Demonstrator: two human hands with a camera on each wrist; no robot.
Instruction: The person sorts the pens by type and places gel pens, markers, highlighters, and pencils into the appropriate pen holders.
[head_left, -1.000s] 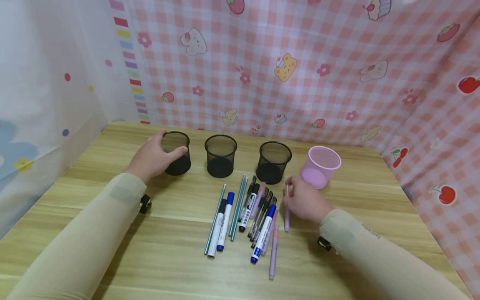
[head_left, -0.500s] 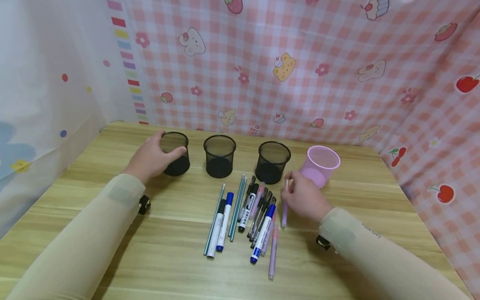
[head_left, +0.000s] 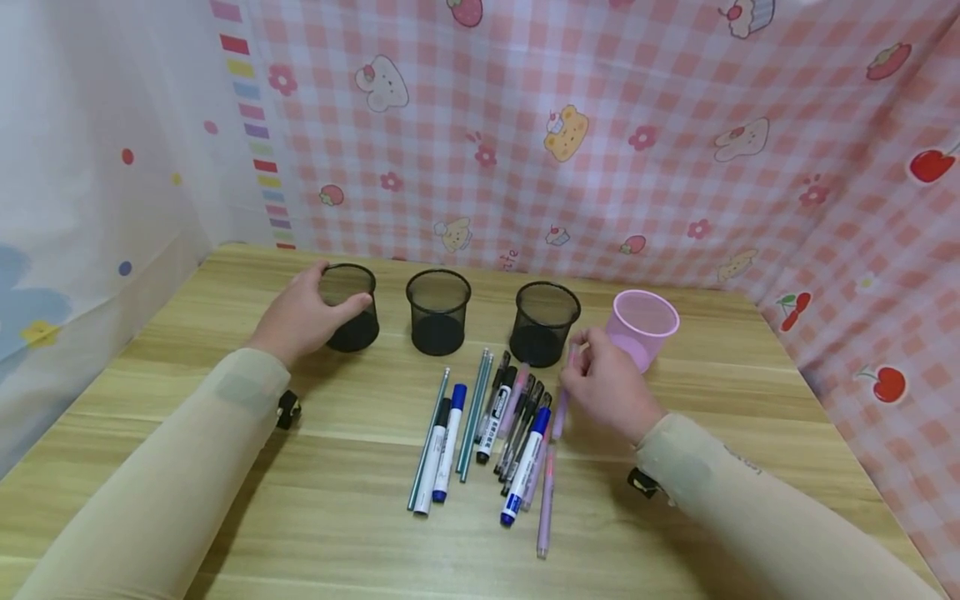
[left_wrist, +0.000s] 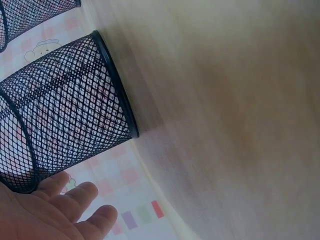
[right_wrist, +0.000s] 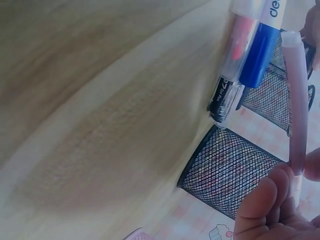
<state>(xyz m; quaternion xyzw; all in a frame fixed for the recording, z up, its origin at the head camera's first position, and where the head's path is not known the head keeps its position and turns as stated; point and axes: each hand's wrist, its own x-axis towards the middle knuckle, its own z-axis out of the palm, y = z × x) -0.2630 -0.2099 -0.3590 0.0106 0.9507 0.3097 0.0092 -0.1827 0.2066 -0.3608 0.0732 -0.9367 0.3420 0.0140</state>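
At the left my left hand (head_left: 298,317) spans the leftmost black mesh pen holder (head_left: 356,332), thumb in front and fingertips by the rim. In the left wrist view its fingers (left_wrist: 82,195) lie loosely extended beside the mesh wall. My right hand (head_left: 611,387) pinches a light purple highlighter (head_left: 561,417) near one end, between thumb and fingertips, in front of the pink mesh pen holder (head_left: 647,334). The right wrist view has the highlighter (right_wrist: 297,110) pointing away from the fingers. Left of it lie several markers, pens and pencils, among them a blue-capped marker (head_left: 528,467).
Two more black mesh pen holders, one left (head_left: 438,333) and one right (head_left: 542,343), stand in the row between the hand-held one and the pink one. Another highlighter (head_left: 547,517) lies nearest the front. A checked pink cloth (head_left: 480,125) hangs behind the wooden table (head_left: 315,500).
My right hand has lifted the highlighter slightly up and back toward the pink pen holder, and its lower end has swung left. The left hand stays where it was.
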